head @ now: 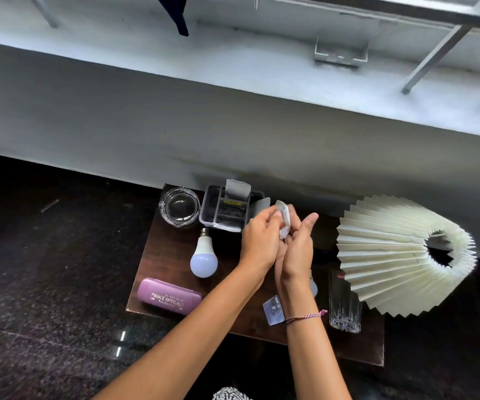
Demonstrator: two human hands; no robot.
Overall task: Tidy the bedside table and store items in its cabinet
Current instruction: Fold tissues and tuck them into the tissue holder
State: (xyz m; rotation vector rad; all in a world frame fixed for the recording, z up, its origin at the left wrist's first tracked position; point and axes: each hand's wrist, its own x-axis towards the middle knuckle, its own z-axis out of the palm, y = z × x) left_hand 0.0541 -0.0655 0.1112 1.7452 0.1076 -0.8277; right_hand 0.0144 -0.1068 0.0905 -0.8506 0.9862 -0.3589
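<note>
"Much tidied yet?"

"Hardly. Bulb [204, 259], case [169, 295], glass [344, 304] and ashtray [178, 207] all sit on the table [160, 255]. Left hand [259, 241] pinches a scrap [285, 223] just beside the organiser [221, 209]. Right hand [299, 246] lies flat against it, fingers straight."

"Pointing where?"

"Lengthwise toward the wall, I'd say."

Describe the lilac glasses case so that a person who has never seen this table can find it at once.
Start at the dark brown wooden bedside table and go to its near left corner. There lies the lilac hard glasses case, just nearer the person than the white light bulb. It alone is lilac and carries white printed words, PRINCE OPTICALS.
</note>
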